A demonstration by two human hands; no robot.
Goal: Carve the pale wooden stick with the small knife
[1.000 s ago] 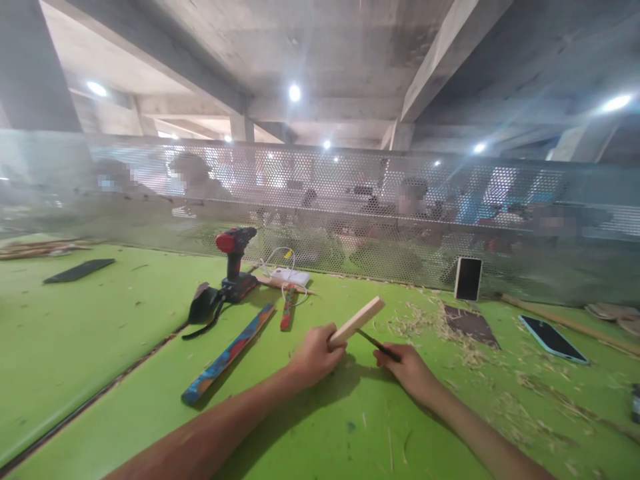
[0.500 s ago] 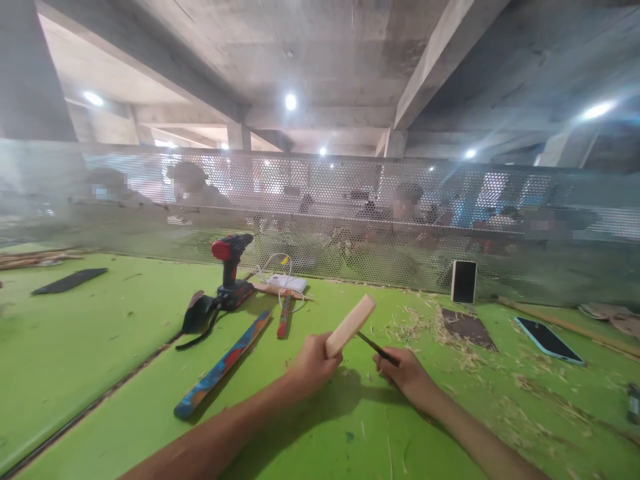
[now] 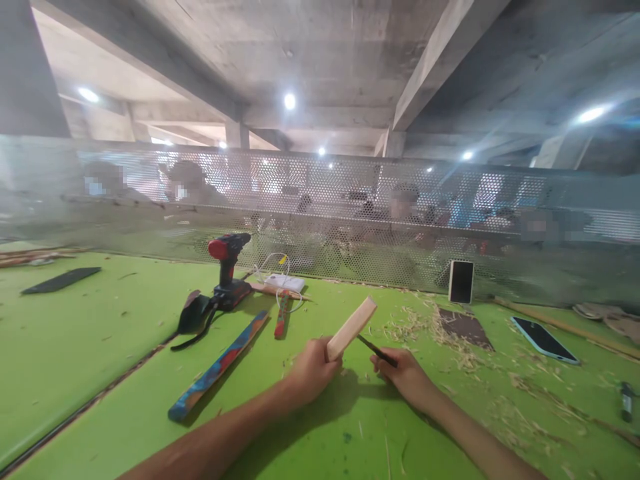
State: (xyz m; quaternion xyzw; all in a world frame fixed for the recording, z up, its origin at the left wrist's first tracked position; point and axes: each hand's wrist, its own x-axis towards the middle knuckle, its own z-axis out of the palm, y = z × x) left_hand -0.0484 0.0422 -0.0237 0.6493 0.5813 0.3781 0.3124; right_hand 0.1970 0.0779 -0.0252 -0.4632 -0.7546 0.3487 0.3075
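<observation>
My left hand (image 3: 311, 369) is closed around the lower end of a pale wooden stick (image 3: 352, 327), which tilts up and to the right above the green table (image 3: 90, 333). My right hand (image 3: 404, 373) is closed on a thin dark blade tool (image 3: 375, 348) whose tip meets the stick's underside. Both forearms reach in from the bottom edge.
A red and black cordless drill (image 3: 227, 270) stands at the left, with a dark strap, a multicoloured painted strip (image 3: 217, 368) and a white power bank beside it. Wood shavings (image 3: 440, 330), dark sandpaper, two phones (image 3: 544, 339) lie right. A perforated metal screen (image 3: 320, 220) backs the table; people sit behind it.
The hands, stick and blade keep nearly the same pose; the stick has tilted slightly. The view has shifted a little, so everything sits a bit lower and further left.
</observation>
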